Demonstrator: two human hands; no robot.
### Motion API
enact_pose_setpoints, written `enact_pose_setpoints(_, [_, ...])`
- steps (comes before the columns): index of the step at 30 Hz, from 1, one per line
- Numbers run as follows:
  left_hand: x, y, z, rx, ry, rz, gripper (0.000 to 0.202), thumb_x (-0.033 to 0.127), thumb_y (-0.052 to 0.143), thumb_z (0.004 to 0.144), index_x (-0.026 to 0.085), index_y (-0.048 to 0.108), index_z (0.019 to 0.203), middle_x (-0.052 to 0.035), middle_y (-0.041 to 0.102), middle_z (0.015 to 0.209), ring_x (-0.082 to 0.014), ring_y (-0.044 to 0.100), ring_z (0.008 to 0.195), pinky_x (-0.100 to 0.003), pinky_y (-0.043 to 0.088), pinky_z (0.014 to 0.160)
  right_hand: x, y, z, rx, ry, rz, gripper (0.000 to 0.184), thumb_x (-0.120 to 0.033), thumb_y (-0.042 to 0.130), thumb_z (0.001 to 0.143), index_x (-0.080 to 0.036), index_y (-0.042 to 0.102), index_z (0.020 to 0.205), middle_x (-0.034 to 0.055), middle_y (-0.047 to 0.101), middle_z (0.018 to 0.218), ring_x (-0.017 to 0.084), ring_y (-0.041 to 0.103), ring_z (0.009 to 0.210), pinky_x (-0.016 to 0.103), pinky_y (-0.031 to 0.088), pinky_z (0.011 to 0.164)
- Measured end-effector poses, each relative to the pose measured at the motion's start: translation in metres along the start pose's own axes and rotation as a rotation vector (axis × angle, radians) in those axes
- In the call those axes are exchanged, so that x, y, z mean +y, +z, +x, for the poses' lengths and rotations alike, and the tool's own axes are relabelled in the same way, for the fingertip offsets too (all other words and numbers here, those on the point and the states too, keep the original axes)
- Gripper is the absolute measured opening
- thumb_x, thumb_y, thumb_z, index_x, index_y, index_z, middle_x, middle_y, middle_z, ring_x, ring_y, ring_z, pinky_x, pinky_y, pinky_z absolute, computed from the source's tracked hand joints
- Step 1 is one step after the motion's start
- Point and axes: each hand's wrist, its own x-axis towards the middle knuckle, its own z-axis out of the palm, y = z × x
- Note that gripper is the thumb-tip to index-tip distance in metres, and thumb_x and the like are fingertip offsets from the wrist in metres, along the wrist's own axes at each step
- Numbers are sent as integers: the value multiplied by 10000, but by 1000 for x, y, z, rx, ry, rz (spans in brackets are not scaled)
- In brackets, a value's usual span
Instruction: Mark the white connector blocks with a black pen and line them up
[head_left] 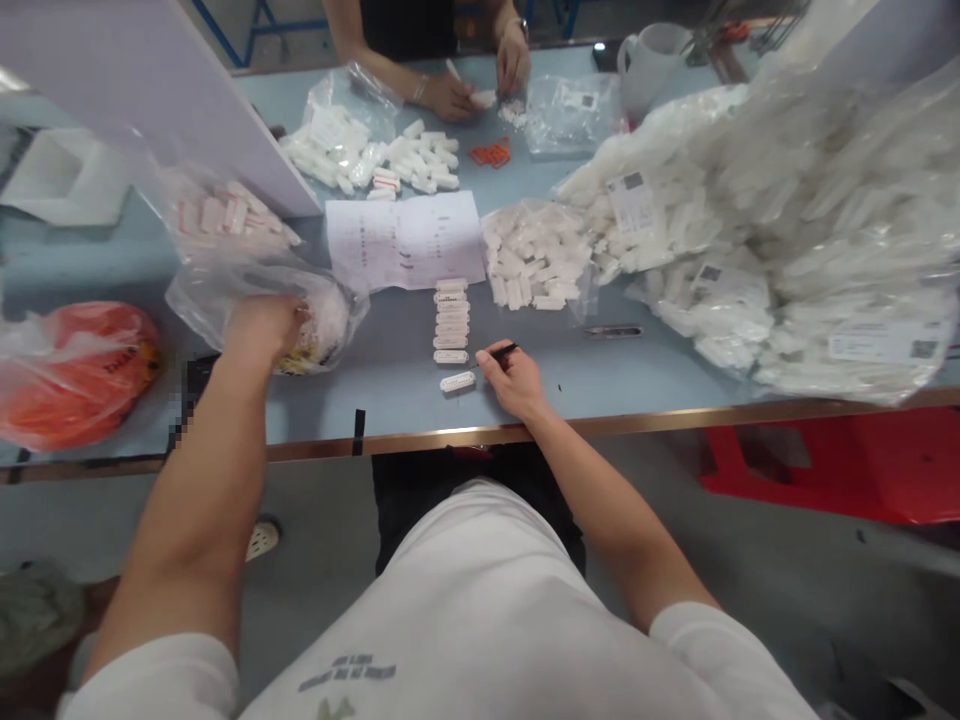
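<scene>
My left hand (270, 325) reaches into the mouth of an open clear plastic bag (195, 290) holding small white and yellowish pieces (324, 325). Its fingertips are hidden among them. Pinched in my right hand (516, 380) are slim black tweezers (504, 352), resting close to the table near the front edge. Just left of that hand lies a single small white oblong casing (457, 382) with a row of marks, slightly tilted. Behind it, several similar casings (452, 328) form a column running away from me.
A printed sheet (405, 240) lies beyond the column. Bags of white parts (536, 250) and a large heap of bags (825, 220) fill the right. Other tweezers (613, 331) lie on the table. An orange bag (82, 370) sits left. Opposite, another person's hands (457, 97) work with white parts.
</scene>
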Motion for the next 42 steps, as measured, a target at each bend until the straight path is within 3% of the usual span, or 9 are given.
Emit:
enact_pose_setpoints(2, [8,-11,-2,-125,-99,150,484,497,475,929,74,697,849,12,607,666,-139,577,860,-421,448,957,0,0,0,-6,-7,3,402,-616,529,853,-223,611,831,-14,606,631,139,554,588,268,430,611])
enact_pose_setpoints(5, [27,-33,-11,-207,-215,253,440,369,406,960,38,695,988,-33,669,840,-168,584,983,-423,426,986,0,-1,1,-12,-11,4,404,-614,526,858,-220,613,835,-14,608,638,137,553,588,271,429,623])
enact_pose_setpoints(10, [69,-60,-42,-45,-24,223,458,343,335,957,125,678,1169,-110,694,1101,-219,581,1065,-359,431,979,1,-1,1,-17,-19,-8,404,-615,532,865,-221,616,843,-13,619,649,143,570,604,278,439,644])
enact_pose_setpoints(13, [100,-45,-63,-99,127,105,415,374,380,962,175,698,1142,-90,709,1056,-216,606,1007,-333,447,939,2,0,1,-12,-28,-5,380,-593,537,871,-223,617,839,-8,628,658,145,576,607,276,442,638])
enact_pose_setpoints(17, [128,4,-88,-274,289,72,341,285,410,955,184,724,1043,-102,690,953,-216,630,866,-328,483,818,4,0,0,-10,-30,-6,373,-588,540,873,-225,620,844,-9,632,652,144,580,601,270,443,623])
enact_pose_setpoints(22, [121,40,-106,-176,312,-26,317,306,475,947,182,689,1144,-118,677,1043,-240,630,984,-341,488,895,4,-2,0,-19,-26,-27,381,-593,537,872,-221,619,848,-2,647,661,146,589,605,275,448,629])
enact_pose_setpoints(26, [107,36,-112,-154,253,-107,320,284,530,926,200,667,1202,-96,695,1096,-227,643,1029,-318,495,920,3,-2,-1,-27,-23,-55,376,-588,536,870,-223,618,835,6,649,659,155,598,614,280,450,630])
enact_pose_setpoints(30, [104,30,-117,-122,201,-94,265,289,491,952,193,712,1063,-82,709,961,-218,664,921,-311,508,844,2,-2,-2,-23,-20,-65,397,-613,534,863,-227,616,825,9,650,660,163,597,608,290,448,624])
enact_pose_setpoints(42, [106,45,-122,-75,135,-89,206,294,486,947,193,666,941,-82,666,907,-232,622,888,-332,479,833,5,-1,-2,-18,-9,-56,417,-630,534,860,-225,632,863,15,659,688,170,606,635,304,466,661])
